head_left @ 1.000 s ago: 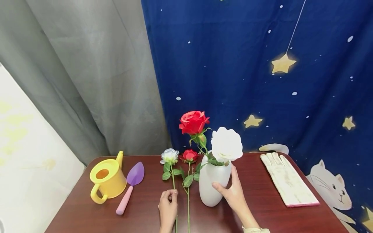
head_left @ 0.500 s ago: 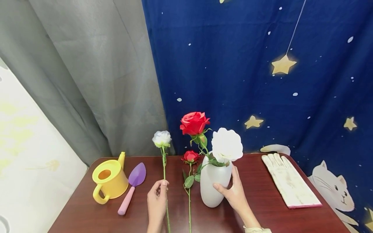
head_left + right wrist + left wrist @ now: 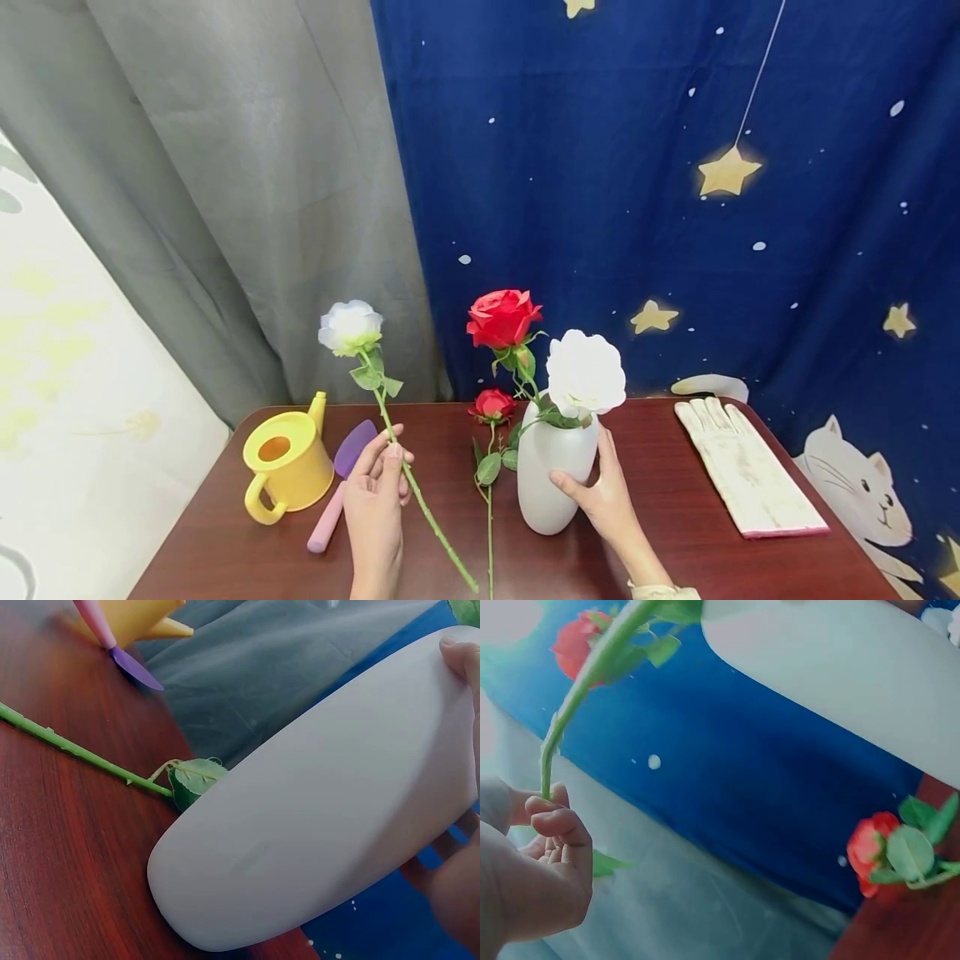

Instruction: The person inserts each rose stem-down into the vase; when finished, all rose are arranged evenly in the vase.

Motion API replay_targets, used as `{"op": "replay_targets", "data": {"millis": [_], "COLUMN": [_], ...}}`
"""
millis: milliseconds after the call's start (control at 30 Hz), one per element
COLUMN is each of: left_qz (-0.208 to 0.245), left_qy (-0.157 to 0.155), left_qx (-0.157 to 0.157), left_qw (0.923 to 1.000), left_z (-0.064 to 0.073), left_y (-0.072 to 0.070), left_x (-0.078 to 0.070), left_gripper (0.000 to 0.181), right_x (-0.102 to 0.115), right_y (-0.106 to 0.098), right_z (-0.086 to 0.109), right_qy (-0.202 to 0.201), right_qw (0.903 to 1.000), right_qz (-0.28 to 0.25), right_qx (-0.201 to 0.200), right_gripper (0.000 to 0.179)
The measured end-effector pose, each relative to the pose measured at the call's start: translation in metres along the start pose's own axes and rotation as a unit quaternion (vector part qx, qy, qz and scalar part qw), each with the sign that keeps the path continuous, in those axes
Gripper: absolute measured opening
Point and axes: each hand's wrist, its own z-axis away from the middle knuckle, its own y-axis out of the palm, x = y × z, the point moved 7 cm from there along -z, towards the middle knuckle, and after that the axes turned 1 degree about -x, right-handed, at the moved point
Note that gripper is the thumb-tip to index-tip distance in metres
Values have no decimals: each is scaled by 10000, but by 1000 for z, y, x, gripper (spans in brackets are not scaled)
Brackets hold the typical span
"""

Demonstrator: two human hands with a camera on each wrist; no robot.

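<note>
Left hand (image 3: 375, 500) is pinching the thin green stem of the pale flower (image 3: 350, 327) between thumb and fingers, well left of the vase (image 3: 551, 492); stem is slanting in the air, layered bloom at upper left, bare knobbly end pointing down toward the vase's near-left side. Right hand (image 3: 607, 500) is gripping the vase's right flank, thumb in front. Vase is standing on the dark red wood-grain table (image 3: 750, 575): smooth, matte white, rounded oblong. Just left of it, the small red rose (image 3: 492, 405) is lying on the table, leaves toothed and veined. Farther left, the trowel (image 3: 327, 521) is showing a pink handle and purple blade; past it the glossy yellow watering can (image 3: 303, 475) is sitting. Well right of the vase, the off-white glove (image 3: 746, 467) is lying flat, smudged, pink-hemmed. Rising from the vase: the big red rose (image 3: 502, 318) and a ruffled white flower (image 3: 587, 372). Behind the vase, blue star-print and grey curtains are hanging in folds. Vase is hiding right fingertips and lower stems; left hand is covering part of the trowel; frame is cutting off the lying stem's near end. White bloom is washing out, petals hard to separate. Vase tilt: can't tell.
</note>
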Motion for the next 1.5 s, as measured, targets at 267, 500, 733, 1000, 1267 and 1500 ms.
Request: {"op": "replay_targets", "data": {"millis": [267,500,733,1000,1267,1500], "left_qz": [968,1552,1358,795,498,147], "left_qy": [409,845,1301,1584,1626,1739], "left_qx": [337,194,84,213,288,375], "left_qw": [9939,9841,9821,9839,9850,9839], "left_z": [-4,-5,-5,-3,-7,-7], "left_y": [16,24,36,55,72,80], "left_x": [-20,-37,-48,-47,-40,-44], "left_gripper": [12,11,13,12,18,17], "right_x": [-18,15,16,16,15,14], "right_y": [1,-1,-1,-1,-1,-1], "right_z": [0,2,2,3,3,4], "right_qy": [64,-16,3,108,197,201], "right_qw": [9999,10000,9997,9997,9995,9994], "right_qz": [-139,-78,-231,-210,-253,-298], "right_qx": [-13,-13,-1,12,41,-11], "right_gripper": [87,83,82,83,84,85]}}
